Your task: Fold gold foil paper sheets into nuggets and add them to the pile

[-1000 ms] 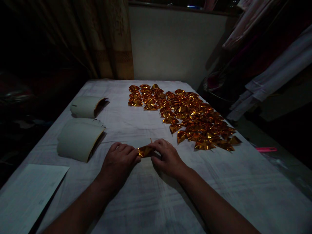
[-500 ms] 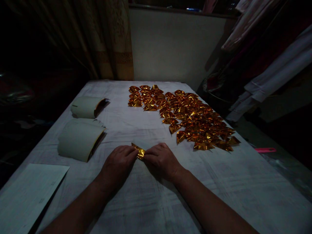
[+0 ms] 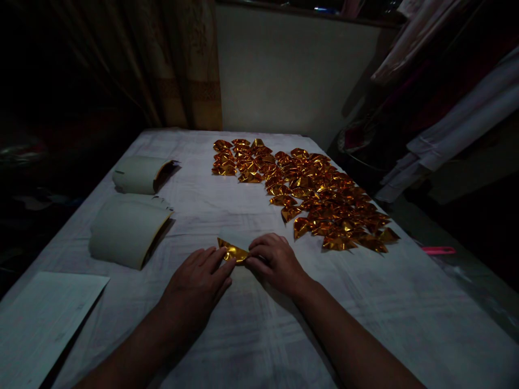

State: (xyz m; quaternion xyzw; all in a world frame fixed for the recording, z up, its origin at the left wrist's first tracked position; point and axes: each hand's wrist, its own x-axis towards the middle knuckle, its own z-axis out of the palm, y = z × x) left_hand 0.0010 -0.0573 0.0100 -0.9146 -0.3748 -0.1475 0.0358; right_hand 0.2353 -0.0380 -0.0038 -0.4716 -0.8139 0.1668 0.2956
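A small folded piece of gold foil paper (image 3: pixel 235 253) lies on the cloth in front of me, its upper left corner pointed. My left hand (image 3: pixel 198 278) rests flat with fingers stretched out, the forefinger and thumb tips touching the foil's left part. At the foil's right end, my right hand (image 3: pixel 278 262) pinches it between thumb and curled fingers. Beyond and to the right lie several folded gold foil pieces (image 3: pixel 316 186), spread in a dense group with pointed ends.
A pale patterned cloth (image 3: pixel 194 346) covers the table. On the left stand two curved stacks of pale sheets (image 3: pixel 125 229), (image 3: pixel 138 174) and a flat pale board (image 3: pixel 44 319). A pink handle (image 3: pixel 439 250) shows past the right edge, below hanging clothes (image 3: pixel 454 129). Behind is a wall.
My left hand has loosened from a pinch and its fingers have straightened over the foil. The right hand has shifted slightly right, and more of the gold foil shows.
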